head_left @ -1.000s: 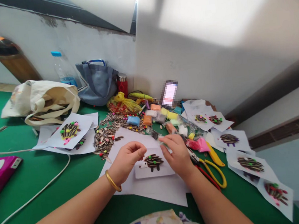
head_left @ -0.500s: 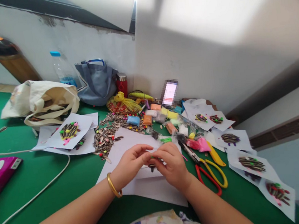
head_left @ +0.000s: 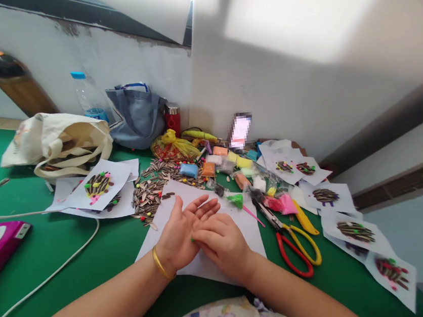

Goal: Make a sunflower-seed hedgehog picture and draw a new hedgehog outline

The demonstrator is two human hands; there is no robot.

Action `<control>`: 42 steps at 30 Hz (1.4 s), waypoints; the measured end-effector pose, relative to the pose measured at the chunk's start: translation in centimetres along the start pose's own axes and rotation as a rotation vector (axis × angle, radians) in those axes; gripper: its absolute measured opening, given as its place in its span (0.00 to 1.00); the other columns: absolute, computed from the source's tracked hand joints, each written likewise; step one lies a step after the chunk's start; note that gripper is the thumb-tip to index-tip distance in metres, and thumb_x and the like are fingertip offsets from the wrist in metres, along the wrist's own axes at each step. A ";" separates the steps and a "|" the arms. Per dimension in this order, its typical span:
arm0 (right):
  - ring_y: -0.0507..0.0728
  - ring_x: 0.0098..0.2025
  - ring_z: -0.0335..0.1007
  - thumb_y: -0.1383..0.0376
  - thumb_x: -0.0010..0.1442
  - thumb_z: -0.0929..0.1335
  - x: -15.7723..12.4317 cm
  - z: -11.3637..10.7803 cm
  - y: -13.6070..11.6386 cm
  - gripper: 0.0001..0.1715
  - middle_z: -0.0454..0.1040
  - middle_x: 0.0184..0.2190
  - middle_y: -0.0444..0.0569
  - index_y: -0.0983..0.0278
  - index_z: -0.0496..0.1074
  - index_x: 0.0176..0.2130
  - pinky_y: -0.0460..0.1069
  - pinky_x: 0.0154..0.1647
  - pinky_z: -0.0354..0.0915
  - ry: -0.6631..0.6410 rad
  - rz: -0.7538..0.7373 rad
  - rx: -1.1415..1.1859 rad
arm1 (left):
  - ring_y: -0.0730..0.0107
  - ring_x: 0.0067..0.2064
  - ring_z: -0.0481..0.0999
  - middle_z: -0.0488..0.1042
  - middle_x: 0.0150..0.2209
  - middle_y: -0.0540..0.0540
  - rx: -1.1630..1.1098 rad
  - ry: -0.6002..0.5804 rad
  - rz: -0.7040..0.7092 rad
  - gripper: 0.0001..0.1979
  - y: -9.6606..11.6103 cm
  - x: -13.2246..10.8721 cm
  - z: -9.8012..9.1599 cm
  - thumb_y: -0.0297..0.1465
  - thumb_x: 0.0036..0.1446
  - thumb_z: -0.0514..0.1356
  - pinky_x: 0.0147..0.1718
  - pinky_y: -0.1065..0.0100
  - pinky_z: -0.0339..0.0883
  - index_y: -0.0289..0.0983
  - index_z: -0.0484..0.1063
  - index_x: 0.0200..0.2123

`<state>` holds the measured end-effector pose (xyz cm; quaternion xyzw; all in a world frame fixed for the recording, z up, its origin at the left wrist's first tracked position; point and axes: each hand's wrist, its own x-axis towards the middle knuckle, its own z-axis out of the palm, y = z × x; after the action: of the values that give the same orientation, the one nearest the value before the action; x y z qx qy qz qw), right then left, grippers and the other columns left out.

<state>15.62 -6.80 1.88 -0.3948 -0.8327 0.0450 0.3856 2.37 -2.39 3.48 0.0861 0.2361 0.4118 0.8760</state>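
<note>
My left hand (head_left: 180,236) is open, palm up and fingers stretched, over white paper (head_left: 243,269). My right hand (head_left: 225,246) pinches a tiny piece of green clay (head_left: 192,239) against or just above the left palm. Both hands hide the middle of the paper. Just beyond them lies a packet of green clay (head_left: 235,201), with a thin pink tool (head_left: 254,216) beside it. Left of the paper spreads a pile of sunflower seeds (head_left: 149,193) mixed with small coloured balls.
Red-and-yellow-handled scissors (head_left: 296,250) and a yellow cutter (head_left: 305,218) lie to the right. Seed pictures on paper (head_left: 357,233) line the right edge; another picture (head_left: 98,185) lies left. Clay packets (head_left: 244,162), a phone (head_left: 240,131) and bags (head_left: 136,118) stand behind. A white cable (head_left: 57,278) crosses the left.
My left hand has turned palm up and opened. My right hand has moved left and toward me, its pinched fingers now at the left palm. The green clay packet is uncovered.
</note>
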 end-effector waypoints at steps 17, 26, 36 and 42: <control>0.59 0.60 0.61 0.63 0.61 0.66 -0.5 -0.8 -0.6 0.24 0.73 0.55 0.44 0.57 0.68 0.57 0.57 0.57 0.57 -0.190 -0.139 -0.124 | 0.58 0.55 0.72 0.73 0.50 0.36 -0.091 -0.027 0.102 0.26 1.9 0.2 -0.3 0.50 0.63 0.46 0.54 0.54 0.66 0.36 0.71 0.46; 0.59 0.60 0.61 0.58 0.62 0.65 -0.2 -1.0 -0.8 0.21 0.74 0.54 0.42 0.56 0.69 0.55 0.56 0.58 0.53 -0.150 -0.173 -0.136 | 0.58 0.55 0.72 0.73 0.51 0.36 -0.091 -0.022 0.057 0.28 1.5 0.0 -0.2 0.53 0.62 0.46 0.56 0.55 0.65 0.36 0.70 0.47; 0.58 0.61 0.61 0.58 0.62 0.65 -0.3 -1.1 -0.6 0.21 0.75 0.53 0.43 0.56 0.70 0.54 0.56 0.58 0.54 -0.165 -0.200 -0.131 | 0.58 0.54 0.72 0.73 0.50 0.36 -0.052 -0.026 0.083 0.28 1.6 0.1 -0.3 0.52 0.62 0.46 0.53 0.55 0.67 0.36 0.71 0.46; 0.60 0.62 0.59 0.57 0.63 0.65 -0.3 -1.1 -0.4 0.23 0.74 0.53 0.45 0.57 0.68 0.56 0.58 0.60 0.53 -0.148 -0.120 -0.162 | 0.57 0.53 0.73 0.73 0.49 0.36 -0.042 0.000 0.028 0.29 1.2 0.0 -0.2 0.53 0.62 0.46 0.54 0.55 0.66 0.35 0.71 0.46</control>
<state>16.22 -7.58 2.61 -0.3696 -0.8820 -0.0165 0.2918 1.45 -1.66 3.74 0.0707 0.2263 0.4287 0.8718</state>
